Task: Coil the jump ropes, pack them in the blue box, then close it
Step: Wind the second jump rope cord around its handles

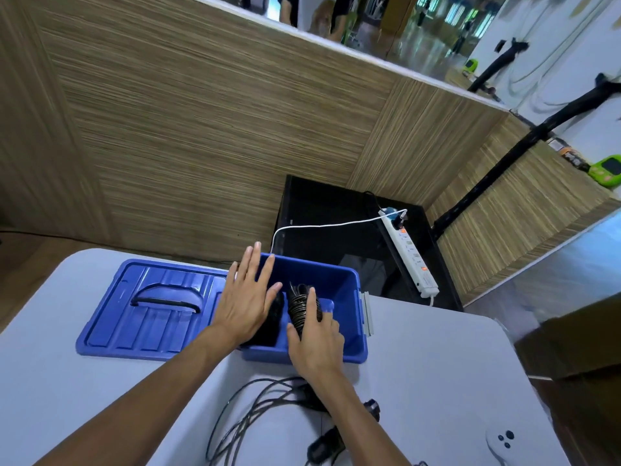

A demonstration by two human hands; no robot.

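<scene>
On the grey surface (437, 364) stands the blue box (339, 280), open, with its lid (148, 311) lying flat just to its left, handle side up. Nearer the person, a third rope (248, 415) sprawls loose on the surface, uncoiled, its dark handles close to the right forearm.

Inside the box, one coiled rope (272, 321) sits at the left, mostly hidden under the left hand (245, 297). That hand is flat, fingers straight and spread, resting over the coil and the box's left wall; its grip is apart, clamped on nothing. The right hand (316, 338) has its grip wrapped round a second coil (299, 307), held upright just beside the first, fingers curled over the top of the loops.

The step in hand looks to be seating this second coil. To do it well, keep the loops pinched until the bundle touches the floor of the box, press it against the first coil so neither springs open, and let the flat left hand hold the first one down while the right lets go. Leave room at the right for the rope not yet coiled.
</scene>
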